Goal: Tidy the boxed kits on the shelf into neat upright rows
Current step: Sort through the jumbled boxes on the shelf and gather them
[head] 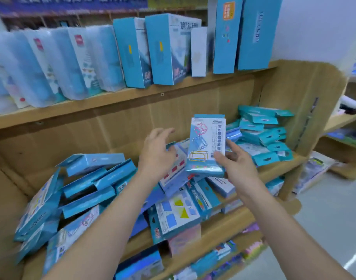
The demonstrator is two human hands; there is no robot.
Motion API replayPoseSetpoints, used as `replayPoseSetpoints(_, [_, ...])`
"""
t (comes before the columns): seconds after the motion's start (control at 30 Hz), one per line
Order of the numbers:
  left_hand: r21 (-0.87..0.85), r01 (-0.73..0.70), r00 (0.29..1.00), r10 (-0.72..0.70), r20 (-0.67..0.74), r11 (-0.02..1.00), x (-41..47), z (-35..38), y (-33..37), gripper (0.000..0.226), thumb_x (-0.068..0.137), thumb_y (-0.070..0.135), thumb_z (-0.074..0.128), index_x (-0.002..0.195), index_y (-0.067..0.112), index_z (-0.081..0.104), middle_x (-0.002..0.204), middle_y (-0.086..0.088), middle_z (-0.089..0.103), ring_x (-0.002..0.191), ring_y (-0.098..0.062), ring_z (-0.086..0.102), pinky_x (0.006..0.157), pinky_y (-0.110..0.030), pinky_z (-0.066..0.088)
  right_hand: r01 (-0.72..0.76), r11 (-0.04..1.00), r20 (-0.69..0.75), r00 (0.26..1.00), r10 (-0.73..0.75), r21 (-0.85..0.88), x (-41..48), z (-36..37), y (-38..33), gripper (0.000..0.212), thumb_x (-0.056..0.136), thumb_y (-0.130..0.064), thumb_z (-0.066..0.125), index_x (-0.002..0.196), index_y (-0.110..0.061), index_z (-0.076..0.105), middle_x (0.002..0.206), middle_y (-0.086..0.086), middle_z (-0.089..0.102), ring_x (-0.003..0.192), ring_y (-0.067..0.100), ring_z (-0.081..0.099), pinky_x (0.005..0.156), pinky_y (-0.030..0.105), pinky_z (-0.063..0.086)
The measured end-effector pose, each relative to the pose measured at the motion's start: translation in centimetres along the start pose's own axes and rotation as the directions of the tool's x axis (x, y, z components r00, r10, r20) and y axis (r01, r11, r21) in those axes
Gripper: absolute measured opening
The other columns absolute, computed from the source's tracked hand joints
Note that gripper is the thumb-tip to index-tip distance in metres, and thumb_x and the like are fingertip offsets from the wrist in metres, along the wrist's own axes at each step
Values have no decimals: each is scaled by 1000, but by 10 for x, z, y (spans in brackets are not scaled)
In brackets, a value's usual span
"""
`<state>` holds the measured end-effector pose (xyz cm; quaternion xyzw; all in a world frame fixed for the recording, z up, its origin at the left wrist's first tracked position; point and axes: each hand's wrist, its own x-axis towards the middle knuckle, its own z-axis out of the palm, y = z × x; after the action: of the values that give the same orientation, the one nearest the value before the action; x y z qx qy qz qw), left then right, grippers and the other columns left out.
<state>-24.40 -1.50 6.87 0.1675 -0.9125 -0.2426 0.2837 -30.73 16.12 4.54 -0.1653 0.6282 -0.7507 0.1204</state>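
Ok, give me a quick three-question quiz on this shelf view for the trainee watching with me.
1. True or false: the right hand holds a boxed kit upright.
2. The left hand is: A) gripping a box; B) open, fingers relaxed, over the jumbled pile; C) out of view.
3. Fill in: the tall boxes standing in a row are on the ____ shelf.
Key: 1 true; 2 B; 3 upper.
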Motion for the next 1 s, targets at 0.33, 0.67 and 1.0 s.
replayPoseSetpoints(0.33, [505, 8, 932, -190, 309, 863, 36, 28, -51, 53, 96, 30, 44, 145, 26, 24, 119, -10, 59, 103, -31, 58, 77, -38, 49, -120, 992, -102, 987, 123, 41, 60, -23, 29, 37, 92, -19, 59, 129, -19, 57, 99, -4, 70, 93, 20, 67, 85, 43, 51])
replayPoseSetpoints(0.67, [639, 53, 971, -190, 148, 767, 57, 14, -74, 19, 86, 7, 47, 102, 13, 55, 101, -18, 65, 94, -41, 61, 68, -38, 44, -105, 940, 24, 993, 119, -326, 114, -9, 33, 15, 94, -23, 56, 99, -19, 70, 91, -3, 73, 86, 19, 68, 82, 36, 52])
replayPoseSetpoints(1.0, [245, -64, 954, 132, -271, 967, 41, -38, -31, 13, 97, 18, 45, 100, 10, 56, 78, -12, 65, 72, -40, 57, 59, -38, 38, -21, 597, -23, 1000, 3, -802, 112, 14, 53, 48, 92, -40, 52, 132, -17, 40, 120, 20, 48, 111, 35, 45, 81, 39, 36])
